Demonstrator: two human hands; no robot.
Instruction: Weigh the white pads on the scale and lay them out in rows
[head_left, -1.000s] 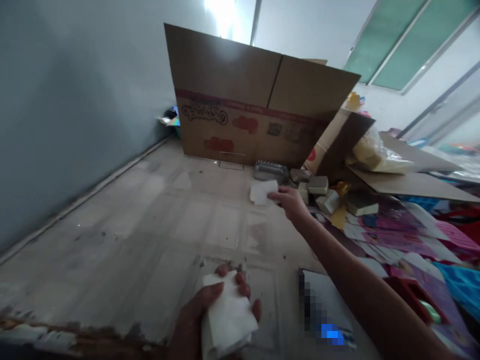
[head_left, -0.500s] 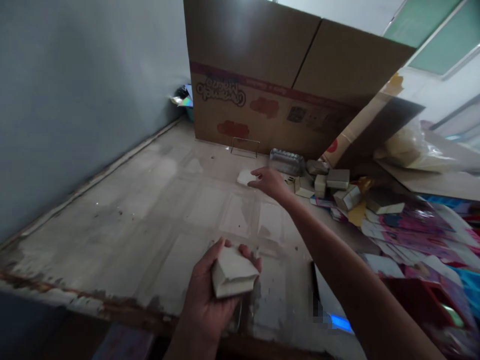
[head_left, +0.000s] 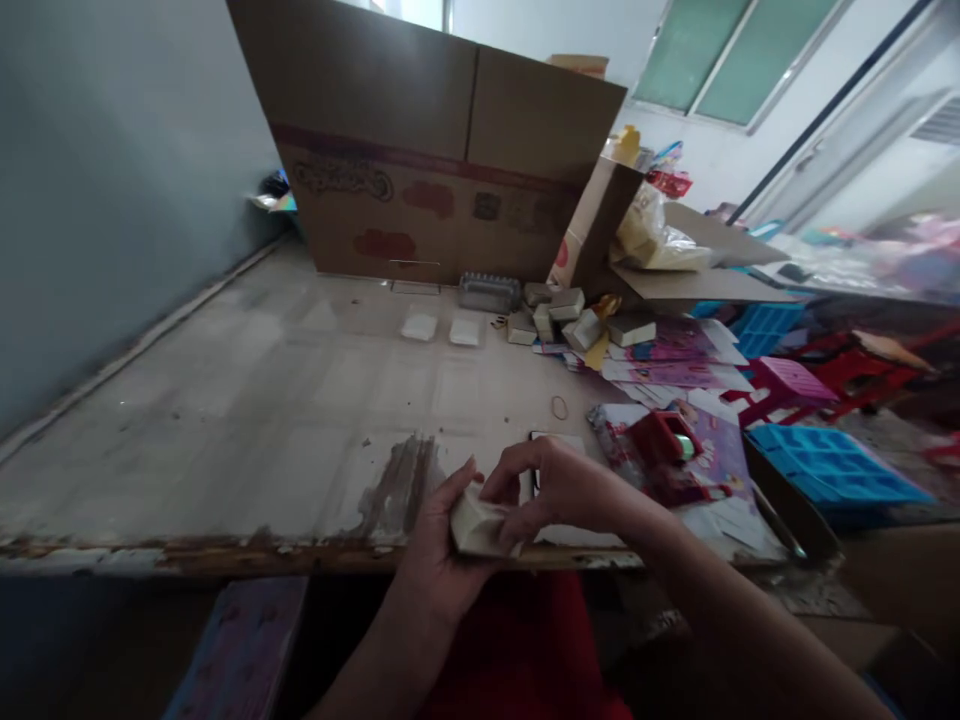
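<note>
A: status on hands?

B: a small white paper box (head_left: 480, 523) is being held at the near edge of the counter (head_left: 247, 420), just above the worn, peeling strip. It is being cupped from below by the left hand (head_left: 442, 545); the fingers are being kept curled round its left side

A: right hand?

B: the right hand (head_left: 559, 490) is being pressed onto the top and right side of the same box. The fingers (head_left: 501, 478) are being bent down over its upper edge, so the box is being gripped from both sides

A: what's being seen further out?

B: two flat white pieces (head_left: 441, 328) are being left side by side far back on the counter, apart from each other. A clear plastic tray (head_left: 489, 292) is being kept just behind them, against a big open cardboard carton (head_left: 427, 150). A cluster of small folded boxes (head_left: 574, 322) is being piled just right of the tray

A: near right?

B: a red tape dispenser (head_left: 661, 440) is being rested on printed pink sheets (head_left: 675, 370), near the right hand but not touching it. Blue moulded trays (head_left: 825, 460) are being stacked further right, past the counter edge
</note>
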